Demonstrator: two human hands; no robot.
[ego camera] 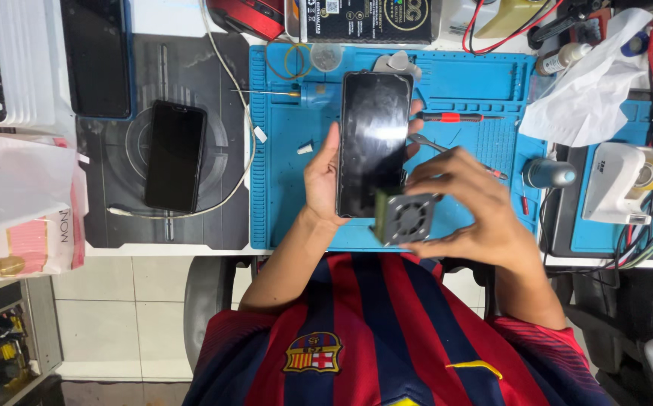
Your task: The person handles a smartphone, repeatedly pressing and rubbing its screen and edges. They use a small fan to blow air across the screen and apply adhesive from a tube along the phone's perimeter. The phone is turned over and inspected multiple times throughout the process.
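Note:
My left hand (320, 179) grips a black smartphone (372, 139) by its edges, screen up, above the blue work mat (289, 203). My right hand (468, 207) holds a small square grey device with a round fan grille (408, 219) at the phone's lower right corner, touching or just over it. Both hands hover near the front edge of the mat, close to my striped red and blue shirt.
A second black phone (175, 156) lies on a dark mat (116, 218) at left, with a white cable (244, 120) curving past it. Tweezers (447, 150) and a red-handled tool (458, 117) lie on the blue mat. White plastic bags (18, 203) sit far left, a white tool station (621, 184) at right.

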